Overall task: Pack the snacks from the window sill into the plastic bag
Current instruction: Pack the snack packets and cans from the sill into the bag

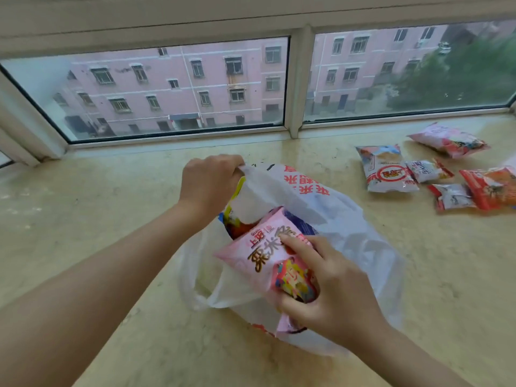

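Packing looks roughly half done, at a guess. Left hand (209, 182) pinches the bag (335, 219) by its far rim, holding the mouth up and open on the sill (111, 219). Right hand (332, 289) grips a pink packet (262, 252), fingers curled round its near end, the packet halfway into the mouth. Another snack (237, 222) already sits inside beneath it. Five packets (388, 170) lie loose on the sill at far right, well apart from the bag, not yet packed
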Action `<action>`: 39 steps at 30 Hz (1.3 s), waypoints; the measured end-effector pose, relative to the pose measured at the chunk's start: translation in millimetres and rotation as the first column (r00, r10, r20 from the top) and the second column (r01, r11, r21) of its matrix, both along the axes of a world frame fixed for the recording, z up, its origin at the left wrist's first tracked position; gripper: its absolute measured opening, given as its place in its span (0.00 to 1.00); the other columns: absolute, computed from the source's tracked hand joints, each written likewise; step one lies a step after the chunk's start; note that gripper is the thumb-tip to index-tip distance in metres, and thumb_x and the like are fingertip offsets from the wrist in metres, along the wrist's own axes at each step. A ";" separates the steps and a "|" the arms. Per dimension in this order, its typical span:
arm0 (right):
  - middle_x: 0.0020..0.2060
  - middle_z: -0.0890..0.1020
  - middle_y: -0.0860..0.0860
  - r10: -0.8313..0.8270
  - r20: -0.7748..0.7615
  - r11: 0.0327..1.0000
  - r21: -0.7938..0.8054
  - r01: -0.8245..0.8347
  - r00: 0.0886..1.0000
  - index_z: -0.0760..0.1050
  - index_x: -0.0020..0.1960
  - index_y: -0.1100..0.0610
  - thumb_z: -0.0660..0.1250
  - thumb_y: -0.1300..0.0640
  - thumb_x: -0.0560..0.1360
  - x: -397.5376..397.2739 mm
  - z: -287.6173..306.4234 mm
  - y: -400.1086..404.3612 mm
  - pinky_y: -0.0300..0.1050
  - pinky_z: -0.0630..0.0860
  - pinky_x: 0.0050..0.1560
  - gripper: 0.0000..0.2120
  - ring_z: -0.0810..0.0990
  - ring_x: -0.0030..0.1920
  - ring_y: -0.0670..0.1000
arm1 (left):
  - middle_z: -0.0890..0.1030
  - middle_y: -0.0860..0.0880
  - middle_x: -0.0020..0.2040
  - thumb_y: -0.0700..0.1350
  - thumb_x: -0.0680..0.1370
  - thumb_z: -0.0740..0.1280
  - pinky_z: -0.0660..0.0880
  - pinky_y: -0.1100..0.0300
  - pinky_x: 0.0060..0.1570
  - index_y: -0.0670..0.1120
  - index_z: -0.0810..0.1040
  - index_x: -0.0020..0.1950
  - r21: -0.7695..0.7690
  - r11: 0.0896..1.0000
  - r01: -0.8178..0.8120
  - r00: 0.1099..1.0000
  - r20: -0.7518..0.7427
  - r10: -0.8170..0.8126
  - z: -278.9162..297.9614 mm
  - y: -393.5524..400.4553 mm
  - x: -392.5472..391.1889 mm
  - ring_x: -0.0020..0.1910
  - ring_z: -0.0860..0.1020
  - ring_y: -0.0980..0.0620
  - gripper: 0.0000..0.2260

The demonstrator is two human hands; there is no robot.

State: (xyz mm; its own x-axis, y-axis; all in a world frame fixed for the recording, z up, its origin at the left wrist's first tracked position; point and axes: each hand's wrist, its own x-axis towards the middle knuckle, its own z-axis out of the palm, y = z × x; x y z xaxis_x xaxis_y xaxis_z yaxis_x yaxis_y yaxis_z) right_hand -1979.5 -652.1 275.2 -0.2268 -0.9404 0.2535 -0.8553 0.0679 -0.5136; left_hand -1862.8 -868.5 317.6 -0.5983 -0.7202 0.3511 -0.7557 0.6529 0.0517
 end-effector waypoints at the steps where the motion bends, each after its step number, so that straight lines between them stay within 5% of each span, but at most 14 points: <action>1: 0.55 0.76 0.43 0.040 -0.022 0.999 -0.021 -0.040 0.999 0.71 0.67 0.43 0.73 0.39 0.61 0.3 -1.3 -2.4 0.41 0.77 0.36 0.35 0.80 0.46 0.46 | 0.81 0.50 0.38 0.50 0.82 0.57 0.68 0.56 0.34 0.47 0.79 0.44 -0.001 1.000 -0.011 0.999 -0.036 0.011 5.2 -1.5 -4.9 0.35 0.76 0.45 0.14; 5: 0.56 0.78 0.46 0.178 0.006 0.977 -0.117 -0.176 0.984 0.74 0.66 0.46 0.71 0.41 0.63 7.6 -2.0 -15.6 0.42 0.78 0.39 0.32 0.80 0.49 0.47 | 0.69 0.53 0.30 0.52 0.82 0.55 0.56 0.58 0.29 0.48 0.66 0.34 0.001 1.000 -0.002 0.998 -0.070 0.003 22.2 -12.1 -22.1 0.33 0.70 0.47 0.17; 8: 0.55 0.78 0.48 -0.003 -0.038 0.988 -0.157 -0.003 0.999 0.74 0.65 0.47 0.73 0.43 0.62 8.6 -8.5 -38.1 0.47 0.78 0.37 0.32 0.81 0.46 0.51 | 0.64 0.52 0.28 0.50 0.82 0.54 0.56 0.59 0.29 0.47 0.67 0.36 -0.042 0.998 0.050 0.997 -0.053 -0.052 24.8 -23.3 -30.7 0.31 0.67 0.47 0.16; 11: 0.54 0.79 0.51 -0.218 -0.102 0.965 -0.174 0.198 0.971 0.76 0.63 0.50 0.66 0.40 0.67 -3.0 -12.6 -70.1 0.50 0.79 0.39 0.28 0.81 0.46 0.54 | 0.66 0.50 0.24 0.45 0.79 0.59 0.53 0.65 0.27 0.45 0.73 0.33 -0.207 0.964 0.169 0.978 -0.088 -0.190 24.2 -31.2 -31.6 0.24 0.63 0.47 0.14; 15: 0.55 0.80 0.55 -0.277 -0.232 0.949 -0.216 0.229 0.932 0.78 0.58 0.53 0.61 0.39 0.72 -5.1 -17.7 -108.0 0.53 0.78 0.46 0.23 0.80 0.49 0.58 | 0.77 0.51 0.26 0.38 0.71 0.70 0.68 0.62 0.21 0.46 0.79 0.39 -0.228 0.935 0.271 0.955 -0.056 -0.291 13.3 -42.4 -25.1 0.22 0.72 0.48 0.04; 19: 0.45 0.80 0.56 -0.341 -0.413 0.927 -0.299 0.227 0.845 0.78 0.49 0.57 0.65 0.50 0.75 -13.3 -29.1 -130.9 0.54 0.74 0.43 0.10 0.77 0.46 0.60 | 0.84 0.50 0.35 0.39 0.74 0.71 0.71 0.62 0.25 0.46 0.83 0.47 -0.293 0.896 0.333 0.923 -0.092 -0.374 8.9 -48.0 -16.3 0.27 0.79 0.47 0.05; 20: 0.44 0.79 0.56 -0.324 -0.486 0.931 -0.316 0.182 0.812 0.78 0.50 0.57 0.69 0.55 0.72 -16.1 -34.2 -132.8 0.53 0.73 0.42 0.09 0.76 0.45 0.60 | 0.85 0.50 0.41 0.40 0.76 0.68 0.72 0.62 0.28 0.47 0.84 0.51 -0.325 0.872 0.365 0.911 -0.068 -0.407 6.5 -47.2 -15.4 0.33 0.82 0.47 0.07; 22: 0.54 0.80 0.56 -0.185 -0.618 0.972 -0.231 0.048 0.764 0.76 0.60 0.56 0.68 0.59 0.68 -15.3 -42.4 -134.2 0.53 0.72 0.46 0.20 0.75 0.52 0.60 | 0.83 0.50 0.56 0.44 0.79 0.60 0.77 0.58 0.41 0.48 0.79 0.63 -0.335 0.836 0.435 0.892 0.034 -0.451 -2.8 -45.7 -15.3 0.52 0.83 0.50 0.15; 26: 0.65 0.75 0.58 -0.067 -0.611 0.985 -0.166 -0.045 0.788 0.71 0.68 0.55 0.64 0.48 0.75 -17.3 -50.9 -121.0 0.60 0.73 0.57 0.24 0.73 0.62 0.61 | 0.71 0.48 0.71 0.44 0.80 0.55 0.74 0.49 0.59 0.49 0.67 0.74 -0.235 0.832 0.502 0.865 0.158 -0.476 -20.7 -39.2 -18.9 0.68 0.72 0.48 0.21; 31: 0.71 0.70 0.55 0.011 -0.718 0.968 -0.168 -0.188 0.696 0.66 0.73 0.51 0.58 0.51 0.80 -34.2 -65.7 -91.5 0.65 0.63 0.69 0.22 0.67 0.71 0.60 | 0.73 0.47 0.70 0.40 0.78 0.55 0.72 0.48 0.62 0.48 0.68 0.73 -0.219 0.776 0.591 0.804 0.234 -0.547 -23.8 -28.2 -35.2 0.67 0.73 0.46 0.23; 36: 0.72 0.66 0.56 0.008 -0.661 0.987 -0.114 -0.110 0.751 0.59 0.75 0.51 0.59 0.52 0.77 -40.1 -62.8 -110.7 0.68 0.61 0.69 0.27 0.64 0.72 0.62 | 0.81 0.50 0.60 0.42 0.77 0.57 0.76 0.50 0.57 0.46 0.79 0.64 -0.154 0.826 0.542 0.840 0.070 -0.538 -13.2 -23.2 -48.9 0.61 0.78 0.49 0.18; 39: 0.71 0.69 0.56 0.092 -0.572 0.977 -0.106 -0.184 0.815 0.64 0.73 0.52 0.58 0.48 0.80 -49.4 -46.7 -105.3 0.64 0.63 0.68 0.23 0.65 0.72 0.60 | 0.82 0.50 0.59 0.43 0.76 0.55 0.76 0.50 0.55 0.45 0.80 0.62 -0.157 0.837 0.525 0.849 0.031 -0.527 -5.2 -17.6 -54.0 0.60 0.79 0.48 0.19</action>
